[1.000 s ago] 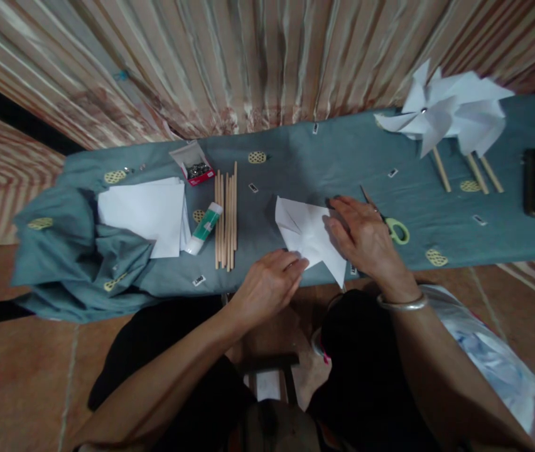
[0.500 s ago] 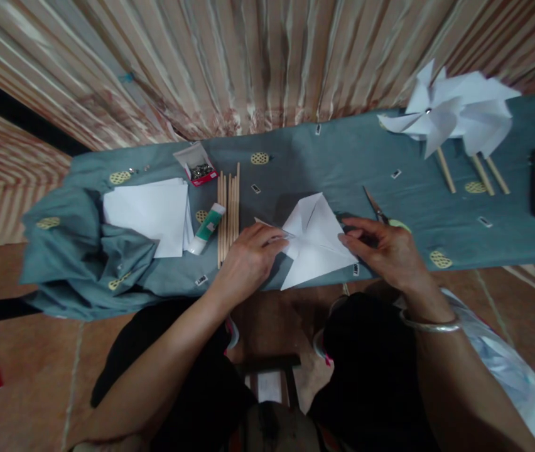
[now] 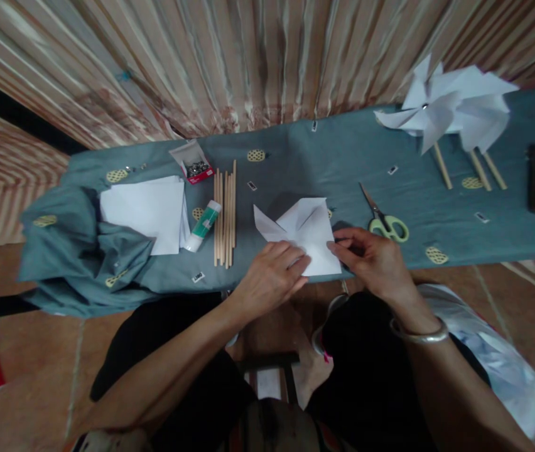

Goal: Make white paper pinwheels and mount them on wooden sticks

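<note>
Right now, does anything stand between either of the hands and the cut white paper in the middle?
Nothing visible does. The left hand lies on the cut white paper, and the right hand touches its right edge. The scissors lie beyond the right hand, not between it and the paper.

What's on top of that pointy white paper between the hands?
The left hand lies on the lower left of the white paper; the right hand touches its right edge. The part beneath the left hand is hidden.

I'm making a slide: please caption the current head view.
Left hand on cut white paper, right hand at its edge, scissors and pinwheels farther right.
</note>
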Action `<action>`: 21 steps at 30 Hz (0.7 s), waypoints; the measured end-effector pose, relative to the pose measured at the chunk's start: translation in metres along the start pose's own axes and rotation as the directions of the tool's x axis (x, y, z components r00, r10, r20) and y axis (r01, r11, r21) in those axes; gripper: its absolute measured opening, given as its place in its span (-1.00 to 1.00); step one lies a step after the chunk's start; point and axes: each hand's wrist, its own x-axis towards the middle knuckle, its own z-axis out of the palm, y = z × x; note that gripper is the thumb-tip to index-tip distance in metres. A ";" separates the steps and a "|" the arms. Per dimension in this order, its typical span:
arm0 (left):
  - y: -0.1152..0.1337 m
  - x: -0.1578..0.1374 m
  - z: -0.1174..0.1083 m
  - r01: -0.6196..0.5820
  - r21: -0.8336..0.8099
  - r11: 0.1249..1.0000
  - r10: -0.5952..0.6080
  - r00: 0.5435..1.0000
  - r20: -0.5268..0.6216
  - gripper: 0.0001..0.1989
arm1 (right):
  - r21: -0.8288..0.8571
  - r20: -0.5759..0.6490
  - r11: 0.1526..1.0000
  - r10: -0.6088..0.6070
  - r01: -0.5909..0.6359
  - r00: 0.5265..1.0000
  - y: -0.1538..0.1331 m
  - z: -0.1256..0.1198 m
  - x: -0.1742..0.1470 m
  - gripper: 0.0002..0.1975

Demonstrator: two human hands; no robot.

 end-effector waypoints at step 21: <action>0.003 -0.005 -0.003 0.040 -0.034 0.999 -0.039 0.999 0.028 -0.84 | 0.030 0.019 0.983 -0.180 0.180 0.983 -0.002 -0.012 -0.001 -0.79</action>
